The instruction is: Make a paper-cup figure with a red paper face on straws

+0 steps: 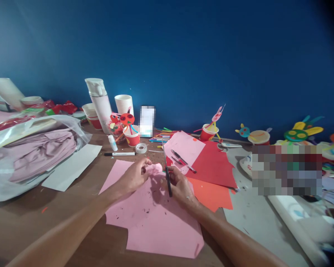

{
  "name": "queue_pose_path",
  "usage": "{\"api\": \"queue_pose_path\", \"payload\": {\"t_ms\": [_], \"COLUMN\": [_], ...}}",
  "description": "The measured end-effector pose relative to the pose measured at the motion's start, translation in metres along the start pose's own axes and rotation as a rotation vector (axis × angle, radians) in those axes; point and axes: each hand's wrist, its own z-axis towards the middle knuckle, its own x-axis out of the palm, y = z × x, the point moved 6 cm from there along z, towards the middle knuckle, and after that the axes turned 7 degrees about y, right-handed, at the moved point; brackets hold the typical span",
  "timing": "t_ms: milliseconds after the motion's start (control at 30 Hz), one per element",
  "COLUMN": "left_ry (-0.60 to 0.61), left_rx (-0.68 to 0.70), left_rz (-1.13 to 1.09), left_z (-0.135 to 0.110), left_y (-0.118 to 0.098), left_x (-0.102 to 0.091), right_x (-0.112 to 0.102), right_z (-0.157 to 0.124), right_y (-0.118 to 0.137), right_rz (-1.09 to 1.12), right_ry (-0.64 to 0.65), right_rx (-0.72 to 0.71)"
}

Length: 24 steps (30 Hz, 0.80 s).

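My left hand (pixel 136 173) pinches a small pink paper cutout (pixel 155 169) between thumb and fingers, above a large pink paper sheet (pixel 161 226). Close by on the right, my right hand (pixel 180 185) is closed around a pair of scissors (pixel 167 178), their blades pointing up and away from me. The scissors stand just beside the cutout; whether they touch it I cannot tell. Dark scraps are scattered over the pink sheet. Behind my right hand, pens (pixel 183 160) lie across another pink sheet (pixel 190 144) and a red sheet (pixel 214 163), with an orange sheet (pixel 211 194) partly under them.
A marker (pixel 119 154), glue stick (pixel 113 142) and tape roll (pixel 141 148) lie behind the pink sheet. Decorated paper cups (pixel 131 138) and a white flask (pixel 100 107) stand near the blue wall. A plastic bag with mauve cloth (pixel 44 152) is at left; a white sheet (pixel 75 167) lies beside it.
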Motion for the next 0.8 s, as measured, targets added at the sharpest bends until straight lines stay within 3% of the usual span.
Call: {"api": "queue_pose_path", "payload": {"t_ms": [133, 267, 533, 800], "left_ry": [0.055, 0.116, 0.233, 0.224], "left_rx": [-0.08, -0.137, -0.089, -0.108], "left_rz": [-0.321, -0.459, -0.533, -0.52], "left_z": [-0.002, -0.007, -0.013, -0.015], "left_y": [0.003, 0.003, 0.006, 0.008], "left_x": [0.009, 0.018, 0.033, 0.033], "right_x": [-0.004, -0.002, 0.006, 0.004], "right_z": [0.001, 0.002, 0.001, -0.002], "right_y": [0.004, 0.01, 0.017, 0.021], "right_rz": [0.018, 0.111, 0.262, 0.19], "right_ry": [-0.077, -0.075, -0.006, 0.006], "right_rx": [-0.016, -0.054, -0.016, -0.017]}}
